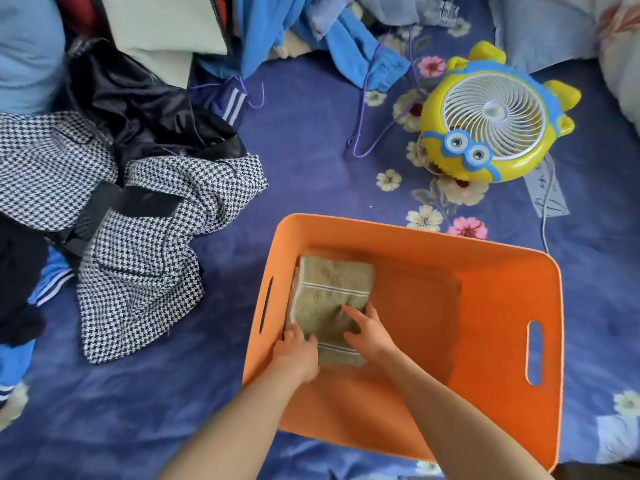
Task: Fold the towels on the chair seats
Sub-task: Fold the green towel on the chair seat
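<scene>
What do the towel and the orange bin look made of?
Towel: looped cotton terry, probably, by its nubby matte pile and woven stripe. Bin: smooth moulded plastic, semi-matte, with cut-out handles and a thin even rim.

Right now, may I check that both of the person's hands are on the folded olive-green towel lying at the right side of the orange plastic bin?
Not quite. The head view shows the folded olive-green towel lying at the left side of the orange plastic bin, against the wall with the left handle slot, not the right. The left hand and the right hand are both on it, as you say.
</scene>
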`<state>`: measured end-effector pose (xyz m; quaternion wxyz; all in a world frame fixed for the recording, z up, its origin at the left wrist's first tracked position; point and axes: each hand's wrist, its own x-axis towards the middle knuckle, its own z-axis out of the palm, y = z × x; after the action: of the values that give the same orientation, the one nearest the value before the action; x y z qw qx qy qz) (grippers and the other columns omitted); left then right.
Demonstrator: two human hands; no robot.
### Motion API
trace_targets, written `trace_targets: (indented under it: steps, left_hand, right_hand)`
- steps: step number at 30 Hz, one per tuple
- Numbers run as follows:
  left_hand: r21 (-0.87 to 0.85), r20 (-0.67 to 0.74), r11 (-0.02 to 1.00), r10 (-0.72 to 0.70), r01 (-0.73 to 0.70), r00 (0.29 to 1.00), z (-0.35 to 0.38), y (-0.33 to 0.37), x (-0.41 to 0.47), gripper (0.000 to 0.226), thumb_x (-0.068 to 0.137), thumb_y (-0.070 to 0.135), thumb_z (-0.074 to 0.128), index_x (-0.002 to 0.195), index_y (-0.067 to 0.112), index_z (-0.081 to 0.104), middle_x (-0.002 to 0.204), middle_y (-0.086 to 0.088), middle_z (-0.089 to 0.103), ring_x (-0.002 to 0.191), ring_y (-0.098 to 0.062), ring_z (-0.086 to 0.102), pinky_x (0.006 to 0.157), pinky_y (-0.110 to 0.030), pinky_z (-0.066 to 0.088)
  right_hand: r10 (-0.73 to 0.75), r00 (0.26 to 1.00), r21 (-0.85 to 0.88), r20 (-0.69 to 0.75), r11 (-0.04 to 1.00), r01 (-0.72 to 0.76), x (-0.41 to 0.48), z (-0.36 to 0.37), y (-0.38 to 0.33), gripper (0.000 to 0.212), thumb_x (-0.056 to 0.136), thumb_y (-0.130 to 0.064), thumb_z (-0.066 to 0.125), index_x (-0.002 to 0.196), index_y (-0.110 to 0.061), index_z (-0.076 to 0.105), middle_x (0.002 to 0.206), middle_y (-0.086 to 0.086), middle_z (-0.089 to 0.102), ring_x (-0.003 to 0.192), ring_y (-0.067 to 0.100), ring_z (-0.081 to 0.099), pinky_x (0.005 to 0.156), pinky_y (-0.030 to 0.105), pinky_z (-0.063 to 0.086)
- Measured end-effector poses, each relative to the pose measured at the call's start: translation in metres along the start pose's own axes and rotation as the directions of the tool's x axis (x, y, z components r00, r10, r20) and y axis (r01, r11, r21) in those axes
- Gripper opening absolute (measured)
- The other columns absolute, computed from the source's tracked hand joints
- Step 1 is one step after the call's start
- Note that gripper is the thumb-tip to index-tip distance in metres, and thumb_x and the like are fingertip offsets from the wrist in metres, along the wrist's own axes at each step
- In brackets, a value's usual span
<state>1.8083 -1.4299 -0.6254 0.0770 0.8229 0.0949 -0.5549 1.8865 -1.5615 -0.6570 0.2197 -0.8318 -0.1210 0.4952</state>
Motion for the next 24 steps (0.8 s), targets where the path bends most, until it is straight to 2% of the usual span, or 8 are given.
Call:
trace_targets:
  steps: [3,7,10,12,15,19,22,24]
  left_hand:
    - [-0.005,-0.021,1.0,-0.011,0.01,1.0,-0.001,0.0,-0.001,0.06,0.097,0.021,0.034,0.149,0.012,0.007,0.154,-0.024,-0.008,0.142,-0.037,0.009,0.114,-0.04,0.022]
    - [-0.04,0.003,0.999,0.016,-0.016,1.0,-0.008,0.005,-0.018,0.055,0.095,0.024,0.036,0.147,0.012,0.021,0.155,-0.021,0.002,0.141,-0.035,0.014,0.112,-0.042,0.027]
    - [-0.087,-0.074,0.993,0.073,-0.079,0.995,-0.022,0.005,-0.042,0.049,0.095,0.028,0.038,0.14,0.011,0.034,0.155,-0.018,0.01,0.14,-0.034,0.021,0.11,-0.044,0.032]
    - [-0.113,-0.165,0.984,0.118,-0.137,0.979,-0.029,0.004,-0.061,0.045,0.096,0.027,0.036,0.138,0.011,0.037,0.156,-0.015,0.009,0.141,-0.032,0.021,0.108,-0.044,0.033]
    - [-0.08,-0.33,0.981,0.142,-0.178,0.933,-0.042,-0.001,-0.094,0.044,0.098,0.027,0.031,0.139,0.012,0.036,0.156,-0.011,0.012,0.141,-0.029,0.019,0.109,-0.044,0.031]
    - [-0.01,-0.47,0.971,0.206,-0.238,0.858,-0.048,-0.008,-0.139,0.038,0.098,0.023,0.03,0.13,0.009,0.043,0.156,-0.011,0.013,0.14,-0.029,0.02,0.107,-0.043,0.032]
    - [0.04,-0.508,0.961,0.254,-0.272,0.823,-0.043,-0.013,-0.158,0.032,0.097,0.021,0.031,0.122,0.008,0.047,0.153,-0.01,0.02,0.137,-0.03,0.026,0.102,-0.041,0.037]
    - [0.063,-0.546,0.955,0.275,-0.289,0.791,-0.04,-0.016,-0.167,0.034,0.097,0.021,0.032,0.123,0.008,0.048,0.15,-0.01,0.024,0.135,-0.029,0.03,0.101,-0.04,0.038]
  right_hand:
    - [0.017,0.999,-0.02,0.052,1.0,-0.016,0.005,-0.004,-0.003,0.061,0.089,-0.02,0.048,0.145,-0.034,0.025,0.156,0.015,-0.007,0.128,0.033,0.043,0.103,0.033,0.041]
    - [0.059,0.994,-0.126,0.088,0.991,-0.048,-0.01,-0.014,0.003,0.058,0.092,-0.019,0.045,0.146,-0.032,0.026,0.156,0.017,-0.009,0.133,0.033,0.037,0.104,0.031,0.038]
    - [0.036,0.998,-0.164,0.046,0.986,-0.028,-0.034,-0.023,0.003,0.057,0.091,-0.013,0.043,0.144,-0.029,0.031,0.156,0.017,0.006,0.138,0.034,0.028,0.102,0.029,0.039]
    - [0.027,1.0,-0.196,0.007,0.98,-0.025,-0.054,-0.031,0.002,0.055,0.09,-0.014,0.045,0.142,-0.028,0.035,0.154,0.017,0.016,0.14,0.034,0.024,0.104,0.031,0.039]
    - [0.013,0.999,-0.247,-0.051,0.969,-0.025,-0.09,-0.044,-0.004,0.047,0.092,-0.02,0.045,0.138,-0.025,0.042,0.153,0.018,0.016,0.142,0.032,0.02,0.108,0.034,0.034]
    - [-0.022,0.992,-0.28,-0.121,0.96,-0.012,-0.146,-0.054,-0.018,0.039,0.095,-0.024,0.041,0.133,-0.025,0.048,0.145,0.009,0.038,0.14,0.03,0.023,0.111,0.035,0.029]
    - [-0.05,0.968,-0.28,-0.244,0.96,-0.021,-0.179,-0.06,-0.021,0.041,0.097,-0.02,0.04,0.138,-0.021,0.042,0.147,0.01,0.036,0.141,0.023,0.022,0.11,0.032,0.028]
    - [-0.066,0.944,-0.289,-0.322,0.957,-0.031,-0.203,-0.059,-0.02,0.042,0.098,-0.019,0.039,0.14,-0.02,0.04,0.147,0.007,0.035,0.141,0.022,0.025,0.109,0.03,0.027]
